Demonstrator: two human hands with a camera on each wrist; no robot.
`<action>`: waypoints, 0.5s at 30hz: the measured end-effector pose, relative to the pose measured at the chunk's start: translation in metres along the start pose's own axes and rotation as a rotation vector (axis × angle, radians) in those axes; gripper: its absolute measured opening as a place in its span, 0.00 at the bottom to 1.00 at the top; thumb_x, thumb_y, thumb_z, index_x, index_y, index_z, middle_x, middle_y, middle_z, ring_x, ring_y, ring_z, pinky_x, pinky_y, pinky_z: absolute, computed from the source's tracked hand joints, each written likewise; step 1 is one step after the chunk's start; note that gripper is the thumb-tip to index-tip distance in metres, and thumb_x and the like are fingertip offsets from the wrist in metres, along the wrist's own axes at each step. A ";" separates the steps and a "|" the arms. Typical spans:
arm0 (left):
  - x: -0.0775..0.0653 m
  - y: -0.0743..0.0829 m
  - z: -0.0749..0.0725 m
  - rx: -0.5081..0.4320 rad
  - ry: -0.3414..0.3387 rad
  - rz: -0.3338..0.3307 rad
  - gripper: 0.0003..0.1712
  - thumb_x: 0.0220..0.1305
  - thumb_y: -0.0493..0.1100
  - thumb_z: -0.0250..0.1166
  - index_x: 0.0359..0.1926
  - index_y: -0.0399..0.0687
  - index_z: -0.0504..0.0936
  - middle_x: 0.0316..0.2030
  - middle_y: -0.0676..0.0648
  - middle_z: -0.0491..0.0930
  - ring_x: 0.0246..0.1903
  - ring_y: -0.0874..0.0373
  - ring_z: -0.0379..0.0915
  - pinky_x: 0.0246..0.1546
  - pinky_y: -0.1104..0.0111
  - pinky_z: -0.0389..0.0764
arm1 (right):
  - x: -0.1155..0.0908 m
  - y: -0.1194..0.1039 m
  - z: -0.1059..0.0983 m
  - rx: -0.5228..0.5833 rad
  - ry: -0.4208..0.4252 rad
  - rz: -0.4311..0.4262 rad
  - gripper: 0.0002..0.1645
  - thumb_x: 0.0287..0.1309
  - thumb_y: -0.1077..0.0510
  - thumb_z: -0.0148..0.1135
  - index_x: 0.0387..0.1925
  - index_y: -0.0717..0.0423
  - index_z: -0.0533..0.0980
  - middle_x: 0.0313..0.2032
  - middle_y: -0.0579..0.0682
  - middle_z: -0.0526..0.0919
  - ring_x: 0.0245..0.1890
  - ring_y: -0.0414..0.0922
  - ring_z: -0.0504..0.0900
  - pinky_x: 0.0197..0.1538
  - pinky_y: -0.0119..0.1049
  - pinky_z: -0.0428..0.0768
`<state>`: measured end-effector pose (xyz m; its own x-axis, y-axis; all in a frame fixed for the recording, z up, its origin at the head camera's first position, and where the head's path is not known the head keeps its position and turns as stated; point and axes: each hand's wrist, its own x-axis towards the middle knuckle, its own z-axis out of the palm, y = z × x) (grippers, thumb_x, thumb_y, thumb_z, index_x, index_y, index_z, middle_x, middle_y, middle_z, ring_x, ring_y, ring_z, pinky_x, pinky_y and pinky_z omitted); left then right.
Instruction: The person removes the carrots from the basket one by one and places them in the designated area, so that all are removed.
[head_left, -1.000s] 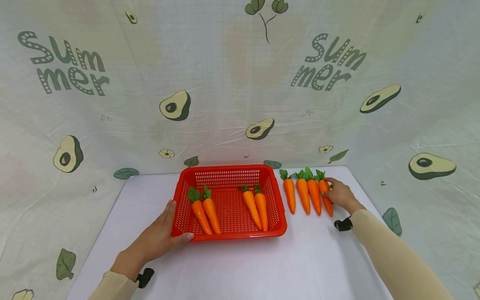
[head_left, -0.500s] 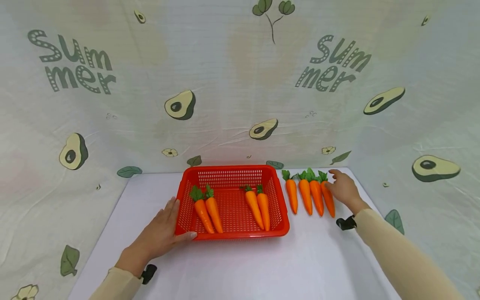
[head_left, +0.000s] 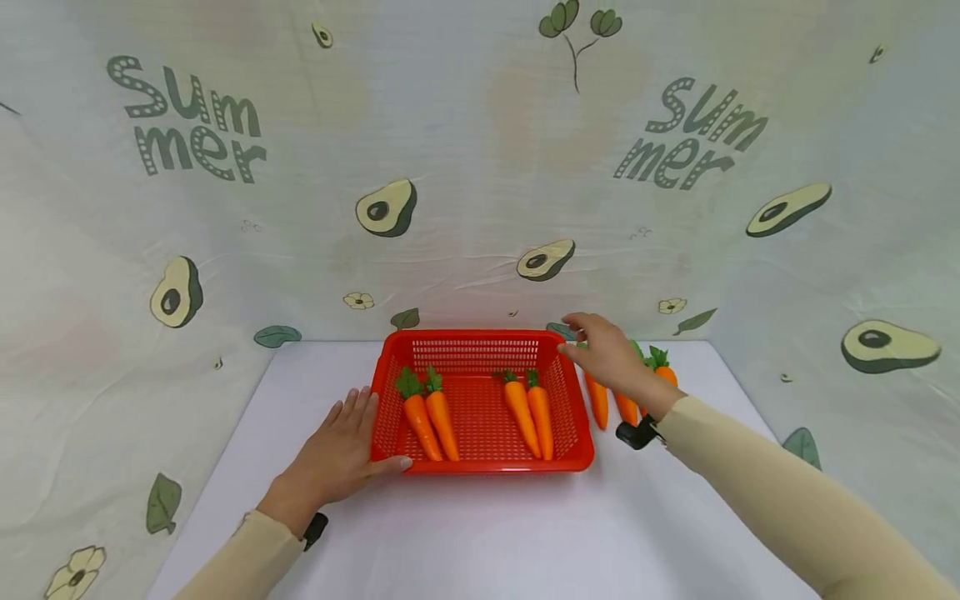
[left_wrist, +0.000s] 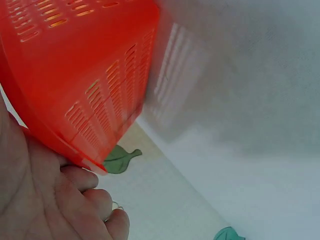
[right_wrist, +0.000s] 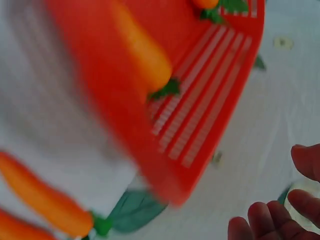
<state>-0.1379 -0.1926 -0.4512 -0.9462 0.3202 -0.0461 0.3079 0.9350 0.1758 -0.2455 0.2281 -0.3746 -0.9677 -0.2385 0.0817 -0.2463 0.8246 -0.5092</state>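
Observation:
A red plastic basket (head_left: 495,468) stands on the white table with two pairs of orange, green-topped carrots in it. One pair (head_left: 422,427) lies on the left, the other (head_left: 522,419) on the right. My left hand (head_left: 330,458) rests at the basket's front left corner, thumb along the front rim and fingers straight against the left side. Over the back right corner of the basket hovers my right hand (head_left: 609,354), nothing in its loosely spread fingers. Several more carrots (head_left: 598,404) lie right of the basket, partly hidden by that hand and forearm.
A white cloth (head_left: 465,150) printed with avocados, leaves and the word "summer" hangs behind and beside the white table (head_left: 480,533). Each wrist wears a small black device (head_left: 636,433).
My right hand has left the rightmost carrot without it and swung left to the basket's back right corner. My left hand stays at the basket. The head view has shifted slightly.

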 end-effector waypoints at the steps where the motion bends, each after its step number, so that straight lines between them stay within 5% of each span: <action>1: 0.000 0.000 0.000 -0.001 -0.002 0.001 0.73 0.61 0.86 0.52 0.80 0.26 0.55 0.79 0.27 0.56 0.80 0.29 0.49 0.79 0.38 0.56 | 0.004 -0.010 0.006 0.005 -0.023 -0.024 0.33 0.71 0.53 0.66 0.71 0.62 0.72 0.63 0.65 0.79 0.56 0.60 0.82 0.56 0.56 0.84; 10: -0.002 -0.001 0.000 -0.004 -0.046 -0.020 0.75 0.59 0.89 0.49 0.81 0.28 0.53 0.80 0.29 0.55 0.81 0.32 0.49 0.80 0.41 0.55 | 0.031 -0.073 0.069 0.020 -0.228 -0.136 0.35 0.68 0.53 0.71 0.72 0.59 0.72 0.62 0.59 0.82 0.49 0.53 0.84 0.56 0.50 0.84; 15: -0.003 -0.002 0.000 -0.010 -0.059 -0.027 0.75 0.58 0.90 0.48 0.81 0.29 0.52 0.81 0.30 0.54 0.81 0.33 0.47 0.80 0.42 0.55 | 0.041 -0.087 0.104 0.019 -0.331 -0.162 0.38 0.65 0.55 0.73 0.73 0.59 0.71 0.66 0.59 0.80 0.64 0.55 0.81 0.69 0.52 0.79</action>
<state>-0.1357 -0.1953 -0.4511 -0.9464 0.3041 -0.1092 0.2814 0.9418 0.1837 -0.2583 0.0933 -0.4161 -0.8453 -0.5211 -0.1177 -0.3910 0.7535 -0.5285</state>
